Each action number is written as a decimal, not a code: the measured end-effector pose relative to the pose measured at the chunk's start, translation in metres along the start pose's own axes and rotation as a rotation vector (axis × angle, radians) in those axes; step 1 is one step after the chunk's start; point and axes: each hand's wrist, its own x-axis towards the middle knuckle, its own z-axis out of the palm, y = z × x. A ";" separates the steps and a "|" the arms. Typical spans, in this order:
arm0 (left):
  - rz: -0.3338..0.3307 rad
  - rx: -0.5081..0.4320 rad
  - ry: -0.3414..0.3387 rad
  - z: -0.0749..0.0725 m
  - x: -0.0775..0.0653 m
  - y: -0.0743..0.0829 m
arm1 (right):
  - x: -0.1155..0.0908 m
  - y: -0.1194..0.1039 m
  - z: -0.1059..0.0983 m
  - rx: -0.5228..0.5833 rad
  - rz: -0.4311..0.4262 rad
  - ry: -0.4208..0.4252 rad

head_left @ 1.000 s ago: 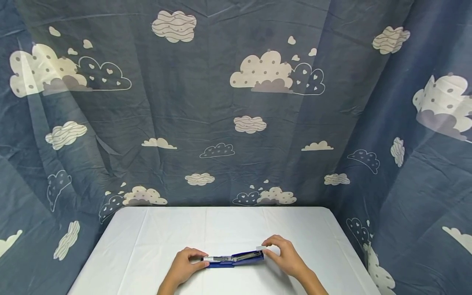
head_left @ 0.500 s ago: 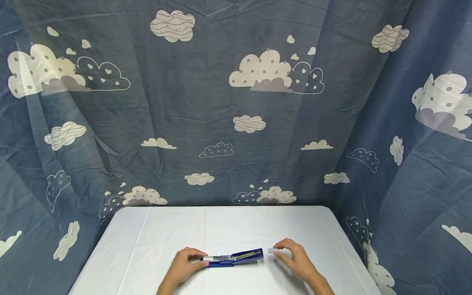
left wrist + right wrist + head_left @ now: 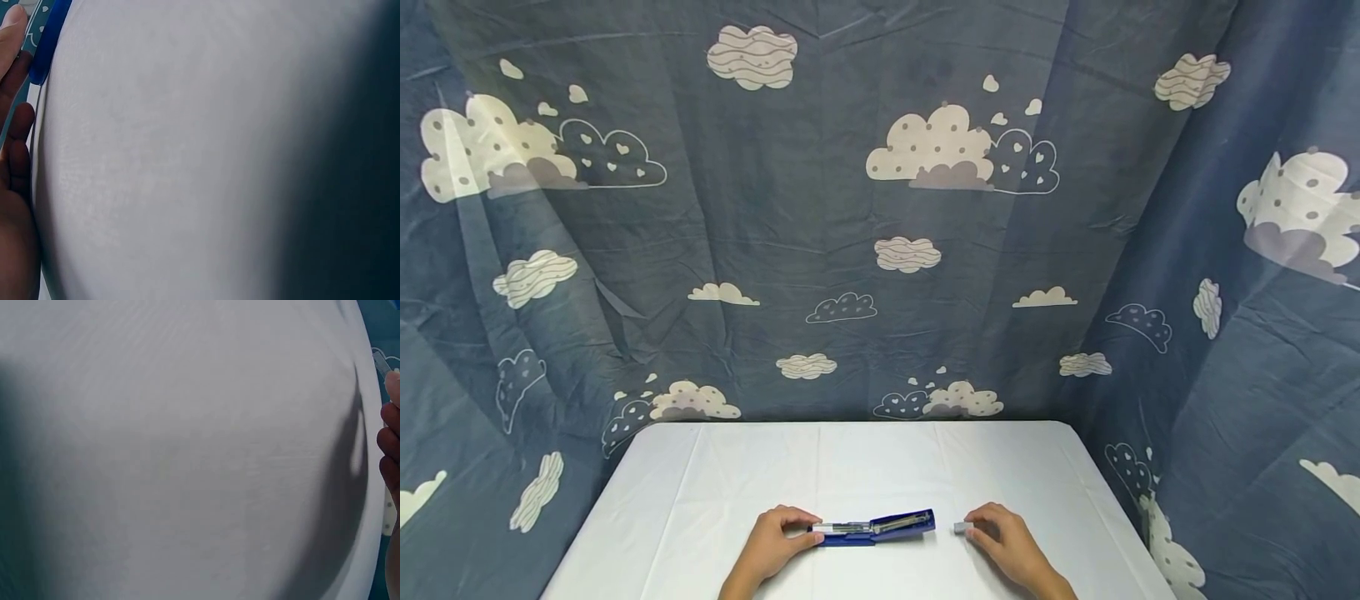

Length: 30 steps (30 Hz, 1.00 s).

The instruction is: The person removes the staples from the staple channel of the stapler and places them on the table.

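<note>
A blue stapler (image 3: 850, 539) lies on the white table, its top swung back to the right so that the metal inside shows. My left hand (image 3: 773, 542) holds the stapler's left end between thumb and fingers. In the left wrist view, a blue end of the stapler (image 3: 49, 47) shows beside the fingers. To the right, my right hand (image 3: 1009, 540) pinches a small silver-grey strip of staples (image 3: 962, 527), apart from the stapler's raised end. The right wrist view catches the strip (image 3: 380, 364) at the fingertips, only in part.
The white-covered table (image 3: 737, 467) reaches back to a dark blue curtain (image 3: 775, 208) with a cloud print. That curtain also hangs along the left and right sides.
My right hand has moved from the stapler's raised right end to the right and lower, carrying the strip of staples. The left hand and stapler stay in place.
</note>
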 end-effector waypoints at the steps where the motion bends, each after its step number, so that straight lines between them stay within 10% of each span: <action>1: -0.013 -0.003 -0.001 0.000 -0.001 0.000 | -0.001 0.001 0.001 0.000 0.008 -0.003; 30: 0.005 -0.010 -0.006 -0.002 0.001 0.000 | 0.004 0.003 0.011 -0.232 0.007 -0.015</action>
